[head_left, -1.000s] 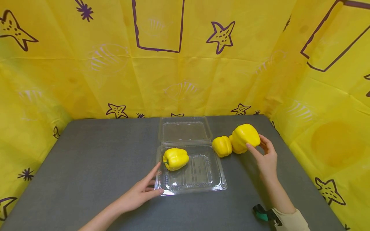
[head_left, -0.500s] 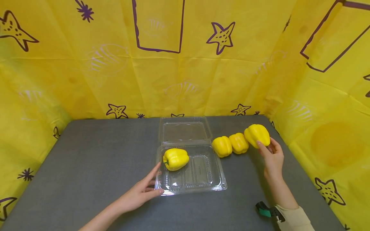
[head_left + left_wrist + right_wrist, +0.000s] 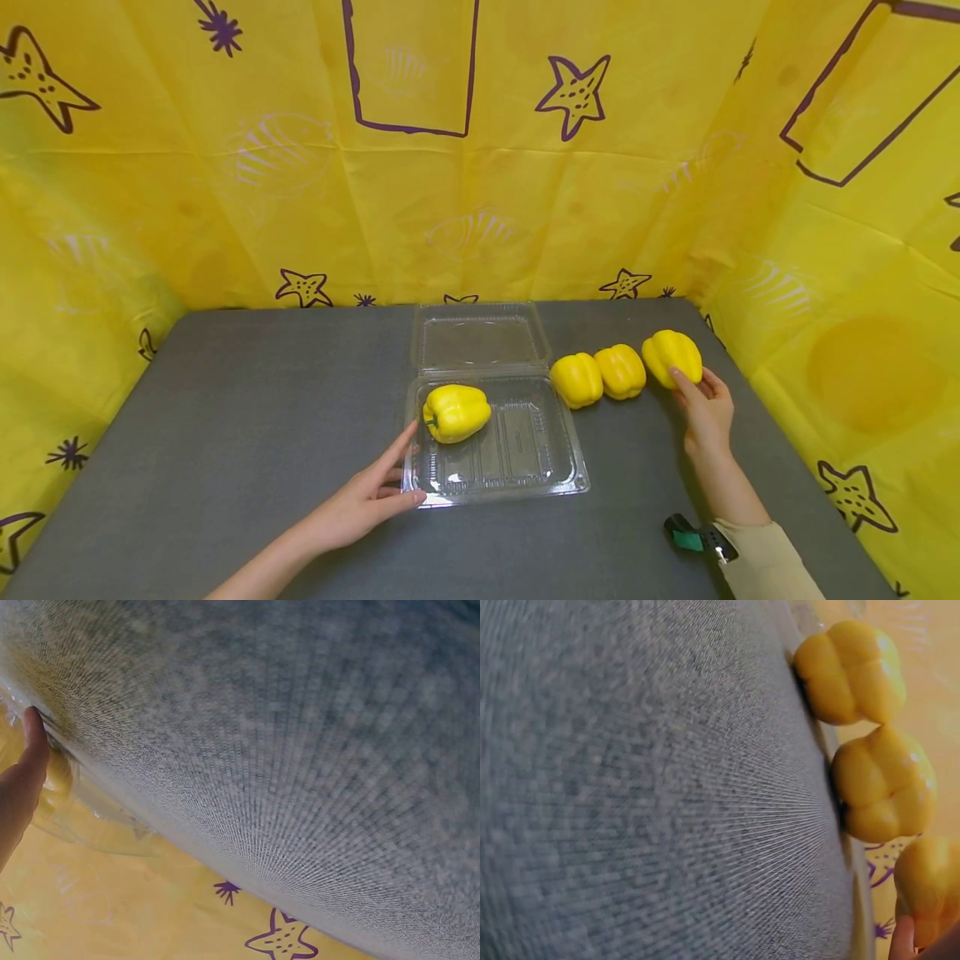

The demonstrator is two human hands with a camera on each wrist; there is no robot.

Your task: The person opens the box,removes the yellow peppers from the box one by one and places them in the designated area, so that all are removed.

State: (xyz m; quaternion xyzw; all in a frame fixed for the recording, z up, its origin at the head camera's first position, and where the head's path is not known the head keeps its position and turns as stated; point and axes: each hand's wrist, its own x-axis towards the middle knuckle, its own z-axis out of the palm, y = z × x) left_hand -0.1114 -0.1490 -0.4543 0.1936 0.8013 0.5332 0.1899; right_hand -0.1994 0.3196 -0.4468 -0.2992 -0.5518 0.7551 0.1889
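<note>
At the right end of a row, my right hand (image 3: pixel 708 412) holds a yellow bell pepper (image 3: pixel 672 358) between thumb and fingers. The right wrist view shows that pepper (image 3: pixel 930 889) at its lower right corner, a fingertip against it. Two more yellow bell peppers sit side by side, one (image 3: pixel 621 372) nearer the hand and one (image 3: pixel 577 381) beside the clear plastic clamshell container (image 3: pixel 517 492). A fourth pepper (image 3: pixel 457 413) lies in the container's left part, stem toward the left. My left hand (image 3: pixel 371 496) rests with extended fingers and thumb at the container's left edge.
The container's clear lid (image 3: pixel 480 337) lies folded back behind its base. Everything stands on a grey cloth-covered table (image 3: pixel 285 417). Yellow patterned curtains (image 3: pixel 510 183) close off the back and both sides. A dark strap (image 3: pixel 693 537) is on the right wrist.
My right hand has carried its pepper rightward from over the middle pepper, then slightly down toward the table, leaving a gap between them. The left hand and container have stayed put.
</note>
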